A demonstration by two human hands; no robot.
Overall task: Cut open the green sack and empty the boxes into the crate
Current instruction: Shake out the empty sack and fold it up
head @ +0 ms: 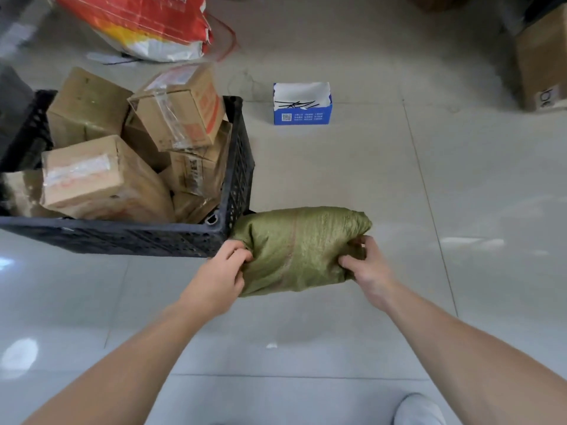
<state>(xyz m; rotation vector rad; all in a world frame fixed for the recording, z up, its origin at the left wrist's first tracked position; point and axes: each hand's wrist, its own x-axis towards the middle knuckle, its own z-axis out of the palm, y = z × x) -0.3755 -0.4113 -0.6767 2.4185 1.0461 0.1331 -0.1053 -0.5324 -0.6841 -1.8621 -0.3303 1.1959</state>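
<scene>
A green woven sack (299, 250), folded into a compact bundle, sits on the floor by the near right corner of a black plastic crate (122, 237). My left hand (222, 274) grips the sack's left edge with fingers curled into the fabric. My right hand (368, 265) pinches its right edge. The crate holds several taped cardboard boxes (104, 176), piled above its rim.
A small blue and white box (302, 104) with black ties in it stands on the tiled floor beyond the sack. A red, yellow and white sack (144, 23) lies at the back left. A brown carton (541, 62) is at the far right. A shoe tip (418, 409) shows at the bottom.
</scene>
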